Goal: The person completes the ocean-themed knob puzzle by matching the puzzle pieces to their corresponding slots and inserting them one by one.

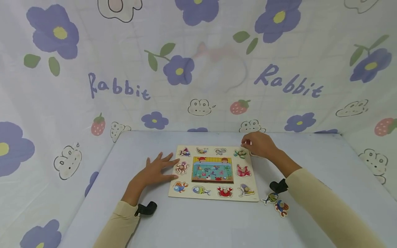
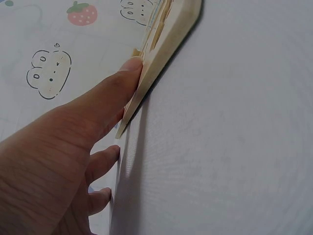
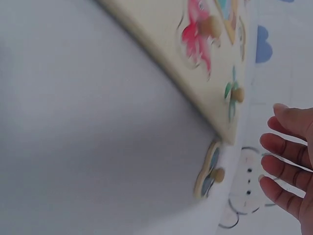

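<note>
A wooden puzzle board [image 1: 235, 187] with knobbed sea-animal pieces around a central aquarium picture lies flat. My left hand [image 1: 158, 171] has its fingers spread at the board's left edge; in the left wrist view its thumb [image 2: 115, 90] rests against the board's side. My right hand [image 1: 262, 144] is over the board's far right corner, fingers loosely bent and nothing between them in the right wrist view. Below it, a loose blue-grey piece [image 3: 208, 169] with a round knob lies beside that corner, mostly hidden by the hand in the head view.
Two more loose pieces lie right of the board's near corner: a green-and-yellow fish [image 1: 272, 197] and a blue-and-orange hermit crab [image 1: 282, 207]. A red crab piece [image 1: 221, 193] sits in the near row. A flower-and-rabbit patterned curtain [image 1: 198, 86] hangs behind the white table [image 1: 192, 220].
</note>
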`<state>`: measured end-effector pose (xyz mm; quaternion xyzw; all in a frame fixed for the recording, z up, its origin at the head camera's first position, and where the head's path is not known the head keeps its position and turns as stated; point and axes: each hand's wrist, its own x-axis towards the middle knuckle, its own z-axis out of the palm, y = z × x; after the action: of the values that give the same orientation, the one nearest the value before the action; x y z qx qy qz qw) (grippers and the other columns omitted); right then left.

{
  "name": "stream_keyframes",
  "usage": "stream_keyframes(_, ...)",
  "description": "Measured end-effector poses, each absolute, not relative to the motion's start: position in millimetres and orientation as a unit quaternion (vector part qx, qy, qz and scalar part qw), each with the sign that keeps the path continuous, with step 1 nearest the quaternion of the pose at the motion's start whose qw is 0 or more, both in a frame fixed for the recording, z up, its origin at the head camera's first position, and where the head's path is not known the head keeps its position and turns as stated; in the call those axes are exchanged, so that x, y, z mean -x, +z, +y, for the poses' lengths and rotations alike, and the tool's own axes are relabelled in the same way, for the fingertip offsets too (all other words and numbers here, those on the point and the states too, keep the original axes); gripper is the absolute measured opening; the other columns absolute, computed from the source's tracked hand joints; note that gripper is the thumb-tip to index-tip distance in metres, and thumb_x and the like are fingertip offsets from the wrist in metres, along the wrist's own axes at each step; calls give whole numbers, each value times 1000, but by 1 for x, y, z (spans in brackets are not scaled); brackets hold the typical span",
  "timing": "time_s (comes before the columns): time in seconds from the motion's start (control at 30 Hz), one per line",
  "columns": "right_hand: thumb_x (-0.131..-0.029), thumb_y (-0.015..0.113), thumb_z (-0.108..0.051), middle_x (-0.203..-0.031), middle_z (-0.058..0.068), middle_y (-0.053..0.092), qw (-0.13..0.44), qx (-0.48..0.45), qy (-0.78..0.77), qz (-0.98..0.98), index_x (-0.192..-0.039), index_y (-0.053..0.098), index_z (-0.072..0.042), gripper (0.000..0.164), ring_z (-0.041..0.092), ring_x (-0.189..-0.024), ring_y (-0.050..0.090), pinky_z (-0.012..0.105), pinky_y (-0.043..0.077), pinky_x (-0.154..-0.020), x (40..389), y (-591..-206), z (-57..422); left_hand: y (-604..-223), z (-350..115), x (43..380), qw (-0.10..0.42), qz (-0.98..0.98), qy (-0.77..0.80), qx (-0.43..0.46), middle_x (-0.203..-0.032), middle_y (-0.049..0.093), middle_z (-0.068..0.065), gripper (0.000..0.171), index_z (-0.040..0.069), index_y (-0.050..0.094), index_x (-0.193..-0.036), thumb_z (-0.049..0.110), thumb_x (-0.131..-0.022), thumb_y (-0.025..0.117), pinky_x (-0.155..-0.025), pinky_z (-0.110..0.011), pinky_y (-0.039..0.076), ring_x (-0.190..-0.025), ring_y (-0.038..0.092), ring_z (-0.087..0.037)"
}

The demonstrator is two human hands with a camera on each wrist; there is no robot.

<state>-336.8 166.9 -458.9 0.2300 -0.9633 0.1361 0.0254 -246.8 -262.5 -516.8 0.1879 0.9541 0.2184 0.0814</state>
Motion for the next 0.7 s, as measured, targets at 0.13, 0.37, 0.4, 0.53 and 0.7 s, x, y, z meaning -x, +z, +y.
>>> stream_keyframes(0.13,-92,76,-18,-82,0,67,16,-221,134,-966,-98,77,-10,11,17,-70,56,33,48,-60,337,-464,184,-517,-262,247,82,953,221,-189,-166,27,-7,75,29,47,-153,60,-89,70,-108,-80,-3,-153,6,-47)
stream_keyframes(0.37,-92,77,-18,-81,1,67,-14,-196,130,-972,-100,77,-9,13,17,-69,55,33,47,-59,338,-474,207,-519,-262,248,81,953,222,-189,-166,28,-7,75,30,47,-153,61,-88,69,-108,-81,-4,-153,7,-47)
stream_keyframes(0.4,-92,77,-18,-82,1,67,-19,-194,132,-972,-100,77,-8,13,17,-70,55,33,47,-60,337,-475,209,-519,-262,248,80,953,222,-190,-166,28,-7,75,30,48,-153,62,-88,69,-108,-81,-3,-153,7,-47)
stream_keyframes(0.53,-92,76,-17,-82,1,67,-35,-189,136,-972,-101,78,-9,12,18,-72,55,34,49,-64,337,-479,217,-518,-262,247,80,952,225,-192,-166,28,-6,75,30,48,-153,62,-88,69,-108,-81,-4,-153,7,-47)
stream_keyframes(0.7,-93,75,-15,-82,0,66,-38,-199,146,-968,-102,78,-9,12,18,-74,55,35,49,-65,337,-482,222,-517,-262,246,79,952,226,-191,-166,28,-6,75,30,48,-152,61,-88,70,-108,-81,-4,-153,6,-47)
